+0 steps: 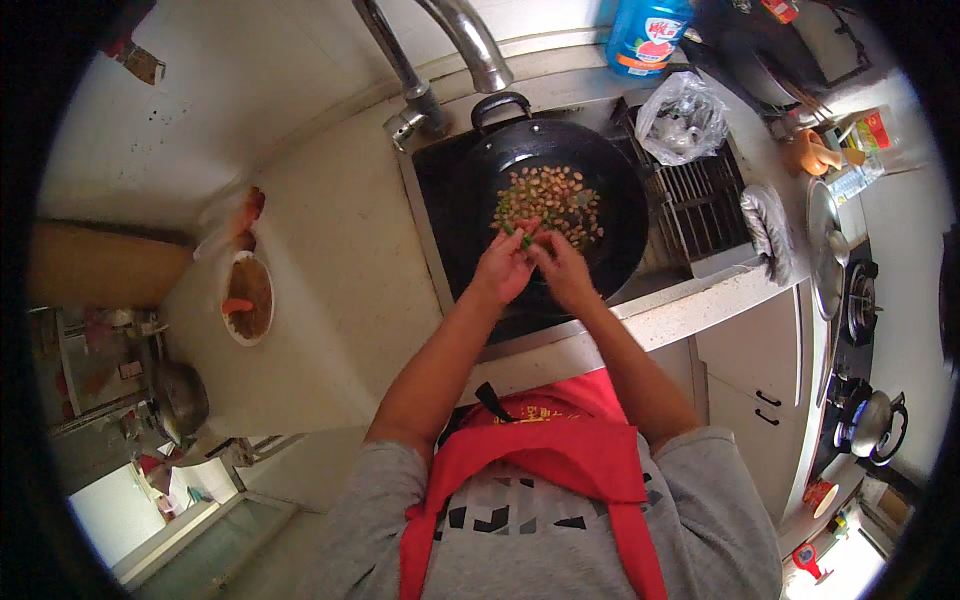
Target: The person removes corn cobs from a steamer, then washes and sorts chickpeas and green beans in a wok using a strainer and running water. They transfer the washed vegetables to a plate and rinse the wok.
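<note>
A black two-handled wok (626, 202) sits in the sink, with many small brown beans or peanuts (551, 191) and some green bits spread in it. Over its near side my left hand (505, 266) is turned palm up, fingers curled around a small green piece (519, 234), perhaps a pod. My right hand (561, 264) meets it from the right, its fingertips at the same green piece. Whether the right fingers grip it is unclear. The near handle of the wok is hidden.
A chrome faucet (480, 56) hangs beyond the wok. Right of it are a drain rack (701, 210) with a plastic bag (681, 120), and a blue detergent bottle (646, 37). A white-rimmed bowl (249, 300) stands left. A pot (871, 424) sits over a lit burner at far right.
</note>
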### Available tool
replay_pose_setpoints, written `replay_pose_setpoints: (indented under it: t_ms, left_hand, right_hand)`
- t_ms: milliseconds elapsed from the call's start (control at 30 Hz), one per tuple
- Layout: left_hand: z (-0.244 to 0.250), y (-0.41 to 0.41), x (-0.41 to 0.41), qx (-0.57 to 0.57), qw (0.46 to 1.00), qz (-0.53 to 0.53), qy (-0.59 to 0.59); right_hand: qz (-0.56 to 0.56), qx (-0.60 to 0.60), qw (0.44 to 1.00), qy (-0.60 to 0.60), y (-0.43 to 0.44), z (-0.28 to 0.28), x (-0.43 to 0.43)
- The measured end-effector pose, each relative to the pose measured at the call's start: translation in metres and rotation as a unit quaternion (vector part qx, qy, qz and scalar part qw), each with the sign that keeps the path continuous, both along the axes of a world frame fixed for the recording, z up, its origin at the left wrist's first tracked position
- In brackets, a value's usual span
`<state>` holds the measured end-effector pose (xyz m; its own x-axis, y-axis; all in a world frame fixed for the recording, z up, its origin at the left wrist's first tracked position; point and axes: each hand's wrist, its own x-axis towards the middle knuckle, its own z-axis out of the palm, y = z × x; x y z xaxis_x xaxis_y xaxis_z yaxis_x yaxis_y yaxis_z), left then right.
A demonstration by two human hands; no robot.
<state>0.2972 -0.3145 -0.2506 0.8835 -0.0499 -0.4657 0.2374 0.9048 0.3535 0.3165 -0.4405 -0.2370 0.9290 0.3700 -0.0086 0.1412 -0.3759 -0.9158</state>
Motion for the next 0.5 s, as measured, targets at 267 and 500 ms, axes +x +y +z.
replay_pose_setpoints:
  t_ms: [267,500]
  left_hand:
    - [0.041,0.017,0.009,0.463,0.883,-0.077,0.013]
    - [0.061,0.130,0.079,0.876,0.423,0.228,0.042]
  right_hand:
    - [-0.082,0.276,0.828,0.481,-0.012,0.028,-0.005]
    - [-0.045,0.353,0.795,0.492,-0.015,0.111,0.083]
